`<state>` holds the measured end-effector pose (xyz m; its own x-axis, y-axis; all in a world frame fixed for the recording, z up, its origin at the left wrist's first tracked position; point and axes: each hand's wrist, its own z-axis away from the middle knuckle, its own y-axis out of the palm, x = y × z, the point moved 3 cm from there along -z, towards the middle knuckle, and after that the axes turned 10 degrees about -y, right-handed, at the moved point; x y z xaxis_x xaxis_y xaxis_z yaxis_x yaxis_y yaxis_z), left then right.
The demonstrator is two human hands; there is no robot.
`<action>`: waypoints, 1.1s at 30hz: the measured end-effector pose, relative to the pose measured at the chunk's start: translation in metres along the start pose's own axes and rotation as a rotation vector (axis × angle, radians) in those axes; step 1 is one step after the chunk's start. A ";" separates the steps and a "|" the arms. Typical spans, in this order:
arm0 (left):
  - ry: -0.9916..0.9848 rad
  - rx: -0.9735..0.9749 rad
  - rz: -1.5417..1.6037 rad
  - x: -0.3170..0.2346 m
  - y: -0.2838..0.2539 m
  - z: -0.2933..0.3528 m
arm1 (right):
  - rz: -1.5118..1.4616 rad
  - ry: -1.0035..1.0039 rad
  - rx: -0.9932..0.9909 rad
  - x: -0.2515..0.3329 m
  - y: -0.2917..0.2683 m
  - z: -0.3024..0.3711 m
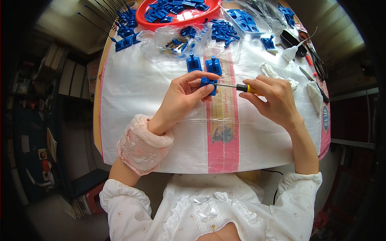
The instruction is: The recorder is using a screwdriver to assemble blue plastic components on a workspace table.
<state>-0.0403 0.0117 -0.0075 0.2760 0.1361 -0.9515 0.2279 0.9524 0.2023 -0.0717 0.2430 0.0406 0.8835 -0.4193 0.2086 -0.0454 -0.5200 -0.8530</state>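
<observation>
Between the fingertips of my left hand is a small blue plastic part, held above the table's middle. My right hand is closed round the yellow-and-black handle of a screwdriver. Its metal shaft points left, and the tip meets the blue part; whether it sits in a screw is too small to tell. Just beyond my left fingers, two similar blue parts, one on the left and one on the right, stand upright on the sheet.
A red basin of blue pieces stands at the back. Near it are a clear plastic bag with brass-coloured screws, a clear tray and blue parts with springs. At right lie scissors, a knife and a white squeeze bottle.
</observation>
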 end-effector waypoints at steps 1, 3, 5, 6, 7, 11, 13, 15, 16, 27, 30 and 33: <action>0.000 0.000 0.003 0.000 0.000 0.000 | 0.001 0.000 0.002 0.000 0.000 0.000; -0.002 0.001 0.009 0.000 0.000 -0.001 | 0.000 0.000 0.003 0.000 0.000 0.000; -0.004 0.001 0.011 0.000 0.000 0.000 | -0.003 0.001 0.000 0.000 0.000 0.000; -0.005 0.001 0.011 0.000 0.000 0.000 | -0.004 0.000 -0.002 0.000 0.000 0.000; -0.004 0.001 0.010 0.000 0.000 0.000 | -0.004 -0.001 -0.005 0.000 0.000 0.000; -0.007 -0.001 0.013 0.000 0.000 0.000 | -0.005 -0.008 -0.012 -0.001 0.001 0.001; -0.007 0.000 0.015 0.000 0.000 0.000 | -0.006 -0.006 -0.006 -0.001 0.001 0.001; -0.004 0.003 0.015 0.000 0.000 0.000 | -0.006 -0.003 -0.003 -0.001 0.001 0.001; -0.003 0.002 0.012 0.000 0.000 0.000 | -0.007 -0.001 -0.003 -0.001 0.001 0.002; -0.023 0.016 -0.017 0.000 -0.002 0.001 | -0.005 0.010 0.069 -0.002 0.000 0.002; -0.023 0.024 -0.016 0.000 -0.001 0.000 | -0.004 0.003 0.051 -0.002 0.000 0.003; -0.015 0.017 -0.021 0.000 -0.001 0.001 | -0.013 -0.004 0.036 -0.001 0.001 0.002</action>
<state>-0.0400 0.0104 -0.0073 0.2854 0.1119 -0.9519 0.2498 0.9502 0.1866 -0.0719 0.2444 0.0384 0.8860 -0.4096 0.2174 -0.0176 -0.4981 -0.8669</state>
